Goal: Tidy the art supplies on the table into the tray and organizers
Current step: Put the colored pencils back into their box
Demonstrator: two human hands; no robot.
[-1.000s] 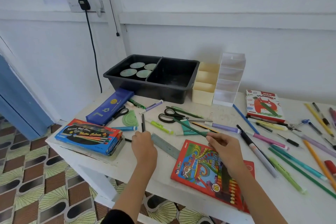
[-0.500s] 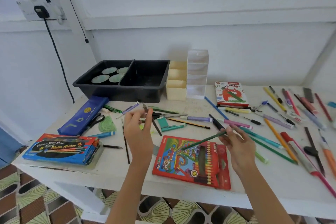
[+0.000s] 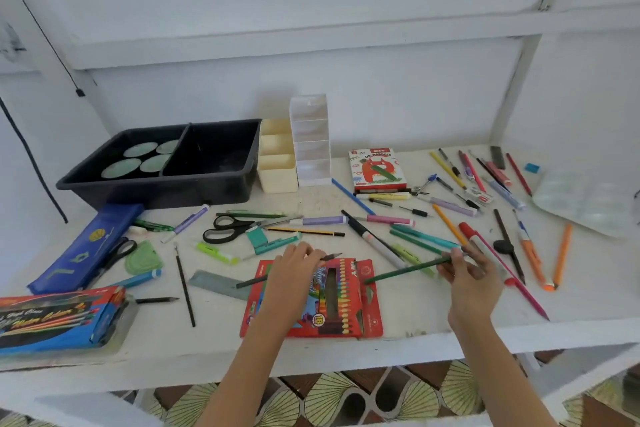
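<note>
Pinches a dark green pencil [image 3: 408, 269] in the fingers of the right hand [image 3: 467, 276], slanted, upper end at the fingertips, lower end over the right edge of a red crayon box [image 3: 360, 302]. Grips a darker pencil [image 3: 330, 256] in the left hand [image 3: 294, 274], fingers curled over it, point jutting out to the right of the knuckles, other end poking out to the left, above that same box. Box flat on the white counter [image 3: 415, 319], near the front edge.

Further back on the left, by the wall: a black tray [image 3: 221, 185] split in two, four pale round discs [image 3: 138, 159] in the left compartment. Just right of it a cream organizer [image 3: 277, 173] of stepped bins, and beside that a taller white organizer [image 3: 311, 142].

Scattered between tray and hands: black scissors [image 3: 228, 227], a yellow-green highlighter [image 3: 216, 253], a lilac marker [image 3: 322, 220], a black-and-yellow pencil [image 3: 304, 231].

Left of the hands: a grey ruler [image 3: 218, 282], a green protractor [image 3: 143, 256], a long blue pencil case [image 3: 86, 246] with a second pair of scissors [image 3: 117, 255] at its edge, and at the front left corner a blue box of watercolour pencils [image 3: 52, 322].

To the right: an oil pastels box [image 3: 377, 168], a red marker [image 3: 471, 232] among many loose pens and pencils, and at the far edge a clear palette [image 3: 585, 198].
</note>
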